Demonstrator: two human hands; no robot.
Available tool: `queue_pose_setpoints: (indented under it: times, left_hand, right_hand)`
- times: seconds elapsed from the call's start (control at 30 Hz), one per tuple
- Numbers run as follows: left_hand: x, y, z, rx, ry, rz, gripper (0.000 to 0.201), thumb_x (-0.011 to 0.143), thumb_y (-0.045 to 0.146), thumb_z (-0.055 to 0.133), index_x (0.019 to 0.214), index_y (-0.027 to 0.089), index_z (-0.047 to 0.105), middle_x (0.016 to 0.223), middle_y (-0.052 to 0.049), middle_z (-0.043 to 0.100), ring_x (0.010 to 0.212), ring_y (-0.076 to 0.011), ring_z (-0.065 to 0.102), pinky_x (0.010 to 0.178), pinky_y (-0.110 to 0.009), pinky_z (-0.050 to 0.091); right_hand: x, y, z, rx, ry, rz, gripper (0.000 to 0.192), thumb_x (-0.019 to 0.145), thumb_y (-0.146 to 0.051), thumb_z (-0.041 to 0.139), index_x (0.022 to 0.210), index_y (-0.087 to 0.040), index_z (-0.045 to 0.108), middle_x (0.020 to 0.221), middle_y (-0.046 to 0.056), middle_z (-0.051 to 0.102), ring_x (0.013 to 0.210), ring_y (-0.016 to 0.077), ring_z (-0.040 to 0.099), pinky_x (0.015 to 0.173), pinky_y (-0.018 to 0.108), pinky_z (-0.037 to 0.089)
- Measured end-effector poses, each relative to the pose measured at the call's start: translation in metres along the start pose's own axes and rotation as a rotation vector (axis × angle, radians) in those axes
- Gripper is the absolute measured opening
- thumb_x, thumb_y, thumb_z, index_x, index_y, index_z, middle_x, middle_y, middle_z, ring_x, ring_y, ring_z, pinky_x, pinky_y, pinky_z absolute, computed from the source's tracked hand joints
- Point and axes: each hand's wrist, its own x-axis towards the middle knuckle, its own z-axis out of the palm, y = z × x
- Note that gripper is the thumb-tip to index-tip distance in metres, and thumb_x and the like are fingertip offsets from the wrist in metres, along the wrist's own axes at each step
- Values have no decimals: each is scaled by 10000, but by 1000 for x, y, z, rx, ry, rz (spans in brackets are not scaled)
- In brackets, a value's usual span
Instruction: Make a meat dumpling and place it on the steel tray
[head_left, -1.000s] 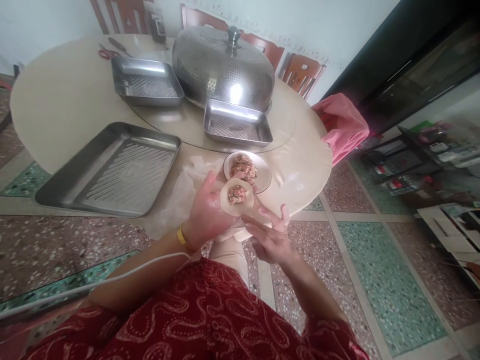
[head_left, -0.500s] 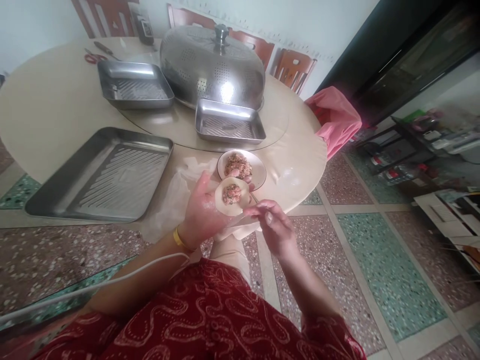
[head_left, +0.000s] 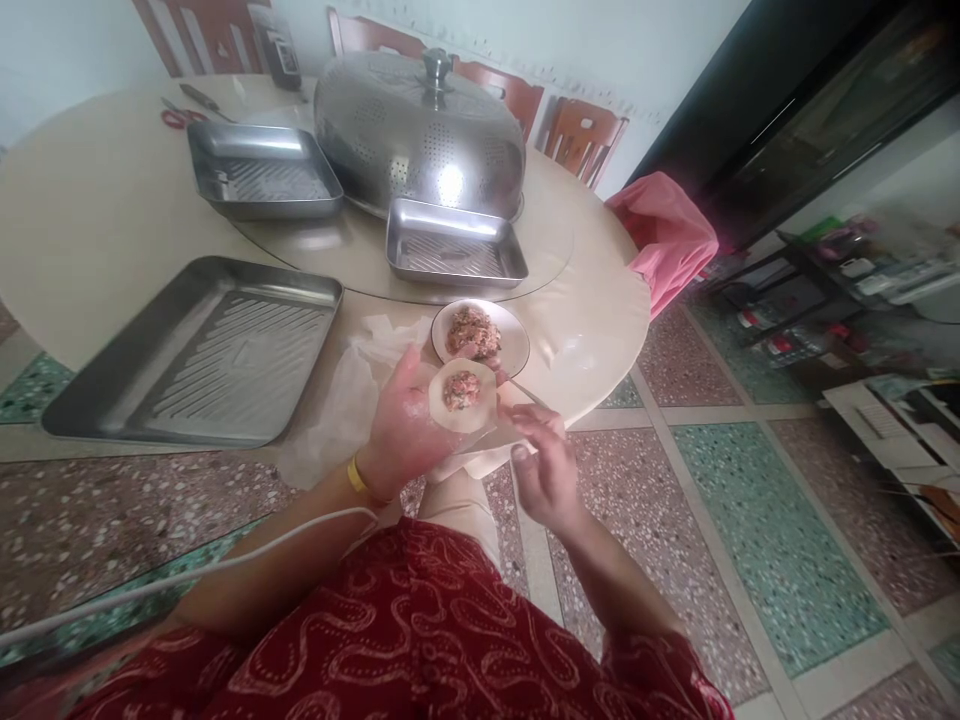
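Note:
My left hand (head_left: 409, 425) cups a round, flat dumpling wrapper (head_left: 480, 408), its fingers curled around beneath. On the middle of the wrapper sits a lump of minced meat filling (head_left: 460, 390) with green bits. At the wrapper's right edge is my right hand (head_left: 547, 465), thumb apart from the fingers, fingertips close to the dough. A thin metal utensil (head_left: 527, 391) slants from the plate's rim to just above the right fingers and looks released. Directly behind the wrapper, a white plate (head_left: 514, 335) with a dark rim bears more minced filling (head_left: 472, 330).
A large metal tray (head_left: 247, 360) lies to the left by crumpled thin sheeting (head_left: 337, 400). Two smaller trays (head_left: 262, 170) and a domed steel lid (head_left: 420, 130) stand further back. Scissors (head_left: 180, 116) and a knife (head_left: 199, 97) lie far left. A white cable (head_left: 187, 575) crosses my left forearm.
The utensil has left my right hand's pinch and now slants by the plate. My right fingers have spread and dropped slightly beside the wrapper. My left hand keeps holding the wrapper.

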Motion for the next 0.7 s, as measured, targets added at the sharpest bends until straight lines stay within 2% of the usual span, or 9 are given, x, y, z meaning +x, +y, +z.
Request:
queue_pose_setpoints:
  times: [0.07, 0.13, 0.23, 0.37, 0.57, 0.7]
  left_hand:
    - [0, 0, 0, -5, -9, -25, 626, 929, 627, 385, 1364, 192, 499, 1253, -115, 646, 1252, -309, 557, 1049, -443, 451]
    - [0, 1, -2, -11, -17, -16, 642, 924, 634, 388, 1377, 191, 488, 1249, -121, 651, 1252, -304, 560, 1035, -450, 466]
    - [0, 1, -4, -32, -30, -16, 614, 922, 616, 416, 1344, 180, 515, 1212, -115, 672, 1260, -284, 557, 1030, -417, 476]
    - [-1, -6, -3, -3, -96, -77, 600, 922, 619, 395, 1236, 144, 585, 1186, -150, 678, 1265, -321, 550, 998, -446, 492]
    - [-11, -13, 6, 54, -192, -173, 597, 940, 549, 391, 1369, 149, 505, 1265, -155, 643, 1255, -337, 554, 936, -452, 514]
    - [-13, -15, 6, 132, -184, -145, 529, 967, 459, 373, 1349, 126, 525, 1227, -157, 660, 1178, -325, 609, 847, -407, 542]
  right_hand:
    - [-1, 1, 2, -215, -6, -168, 518, 909, -154, 483, 1399, -310, 424, 1164, 21, 716, 1175, 224, 588, 925, 404, 484]
    - [-3, 3, 2, -336, 8, -243, 574, 877, -126, 518, 1415, -304, 423, 1136, 14, 727, 1183, 229, 569, 952, 407, 445]
    - [-8, 9, -1, -418, 85, -284, 485, 854, -146, 574, 1302, -326, 530, 1120, -3, 728, 1164, 241, 557, 946, 422, 441]
    - [-10, 16, 2, -554, 146, -340, 372, 810, -190, 673, 1149, -328, 608, 1284, 4, 644, 1236, 258, 492, 975, 442, 450]
    - [-5, 14, 5, -545, 212, -386, 271, 799, -223, 704, 1010, -382, 642, 1311, -39, 592, 1270, 229, 463, 990, 420, 448]
    - [-2, 10, 4, -510, 242, -429, 213, 807, -219, 705, 953, -364, 651, 1309, -48, 585, 1272, 210, 472, 1020, 388, 432]
